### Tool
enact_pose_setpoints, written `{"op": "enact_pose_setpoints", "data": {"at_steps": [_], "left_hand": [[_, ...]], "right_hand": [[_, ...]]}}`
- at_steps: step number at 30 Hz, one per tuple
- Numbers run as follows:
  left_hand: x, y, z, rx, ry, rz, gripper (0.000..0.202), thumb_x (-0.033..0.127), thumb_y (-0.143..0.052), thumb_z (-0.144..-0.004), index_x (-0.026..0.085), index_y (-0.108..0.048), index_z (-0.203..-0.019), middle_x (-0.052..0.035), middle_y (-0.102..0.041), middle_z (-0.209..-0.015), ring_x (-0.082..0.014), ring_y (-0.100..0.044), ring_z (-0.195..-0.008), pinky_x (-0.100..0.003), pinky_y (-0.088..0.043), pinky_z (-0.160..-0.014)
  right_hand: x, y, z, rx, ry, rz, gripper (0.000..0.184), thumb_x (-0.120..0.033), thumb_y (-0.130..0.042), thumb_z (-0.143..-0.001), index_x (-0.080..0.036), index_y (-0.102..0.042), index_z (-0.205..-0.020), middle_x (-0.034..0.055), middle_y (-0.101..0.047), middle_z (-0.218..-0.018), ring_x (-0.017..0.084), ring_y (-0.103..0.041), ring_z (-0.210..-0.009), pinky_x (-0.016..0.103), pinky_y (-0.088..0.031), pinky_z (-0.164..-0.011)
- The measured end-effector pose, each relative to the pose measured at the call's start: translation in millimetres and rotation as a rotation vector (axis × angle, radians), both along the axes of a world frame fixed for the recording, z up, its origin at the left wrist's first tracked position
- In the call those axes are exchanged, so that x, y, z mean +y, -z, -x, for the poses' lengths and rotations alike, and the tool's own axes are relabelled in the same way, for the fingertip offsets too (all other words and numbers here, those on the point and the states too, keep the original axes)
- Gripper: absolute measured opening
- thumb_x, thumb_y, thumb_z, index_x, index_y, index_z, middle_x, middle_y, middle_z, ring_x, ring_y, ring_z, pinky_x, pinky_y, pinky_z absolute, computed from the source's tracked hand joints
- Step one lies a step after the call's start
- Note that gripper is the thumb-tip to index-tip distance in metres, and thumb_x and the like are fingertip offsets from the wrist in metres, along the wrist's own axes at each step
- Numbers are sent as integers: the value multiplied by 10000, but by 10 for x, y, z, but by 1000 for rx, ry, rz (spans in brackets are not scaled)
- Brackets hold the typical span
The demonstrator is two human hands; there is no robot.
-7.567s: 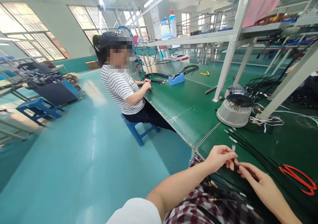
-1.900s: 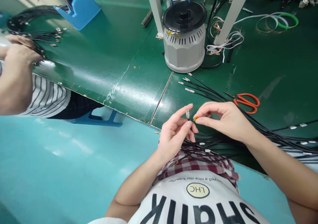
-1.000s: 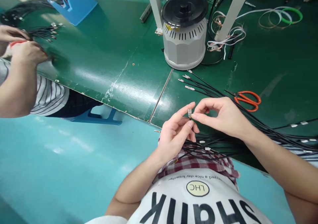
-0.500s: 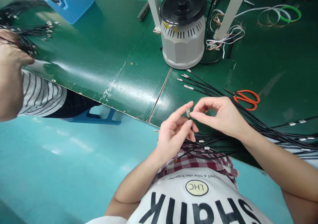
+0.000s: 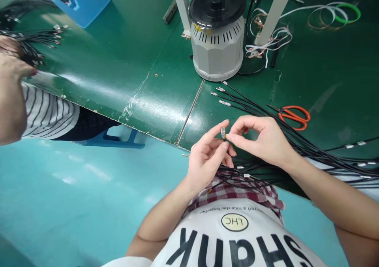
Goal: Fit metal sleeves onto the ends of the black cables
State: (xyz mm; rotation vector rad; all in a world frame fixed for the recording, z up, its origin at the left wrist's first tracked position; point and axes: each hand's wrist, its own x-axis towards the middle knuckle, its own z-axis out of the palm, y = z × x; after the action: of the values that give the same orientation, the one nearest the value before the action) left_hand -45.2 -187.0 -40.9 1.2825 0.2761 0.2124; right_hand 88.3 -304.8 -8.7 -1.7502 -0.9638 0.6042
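Observation:
Between my two hands is the end of a black cable, tipped with a small silver metal connector [image 5: 223,132]. My left hand [image 5: 207,152] pinches the cable just below the connector, its index finger stretched up beside the metal. Thumb and index finger of my right hand [image 5: 260,139] are pressed together against the connector's right side; whether they grip a small part there I cannot make out. Under and beside my hands run several black cables [image 5: 254,176] with silver ends, some across my lap. More silver-tipped cables [image 5: 237,97] lie on the green table [image 5: 142,89].
Orange-handled cutters [image 5: 293,117] lie right of my hands. A grey round machine with a black lid [image 5: 217,54] stands ahead, near white posts [image 5: 275,14] and loose white strips [image 5: 272,42]. At far left, another person's hand [image 5: 14,62] is at a cable bundle, near a blue holder [image 5: 85,6].
The connector has tilted slightly in my fingers, and its face shows a little more. Both hands stay almost in place. The other person's hand at left has shifted slightly left.

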Motion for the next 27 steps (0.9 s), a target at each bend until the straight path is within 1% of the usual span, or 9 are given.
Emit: {"op": "enact_pose_setpoints", "data": {"at_steps": [8,12,23,27], "left_hand": [[-8,-33,-2,14,-2,7,519,266,-558,-975,169,-425,-1467,-34,-632,-800,-112,-625,-563,-245,-528,-559],[-8,-35,-1,19,-2,0,519,269,-559,-975,165,-429,-1466,-37,-634,-800,-113,-625,-562,-247,-530,-559],[-6,-36,-1,13,-1,13,515,262,-563,-973,161,-432,-1460,-37,-637,-800,-112,-624,-562,-247,-528,-558],[1,-17,-23,-12,-26,41,447,281,-571,-972,160,-498,-1397,-34,-648,-759,-121,-619,-528,-248,-524,-526]], "right_hand": [[8,1,-9,6,-15,-2,151,-252,-645,-878,-144,-651,-773,-4,-648,-734,100,-555,-714,276,-445,-727],[10,14,-14,-4,-19,-10,160,-245,-646,-878,-144,-635,-755,-10,-626,-686,96,-540,-686,274,-433,-716],[12,17,-6,-22,-4,-3,153,-245,-644,-877,-150,-635,-757,-22,-626,-685,88,-545,-684,263,-429,-712],[16,9,21,-56,11,4,140,-242,-650,-866,-154,-637,-759,-16,-629,-714,93,-558,-693,263,-435,-705]]}}
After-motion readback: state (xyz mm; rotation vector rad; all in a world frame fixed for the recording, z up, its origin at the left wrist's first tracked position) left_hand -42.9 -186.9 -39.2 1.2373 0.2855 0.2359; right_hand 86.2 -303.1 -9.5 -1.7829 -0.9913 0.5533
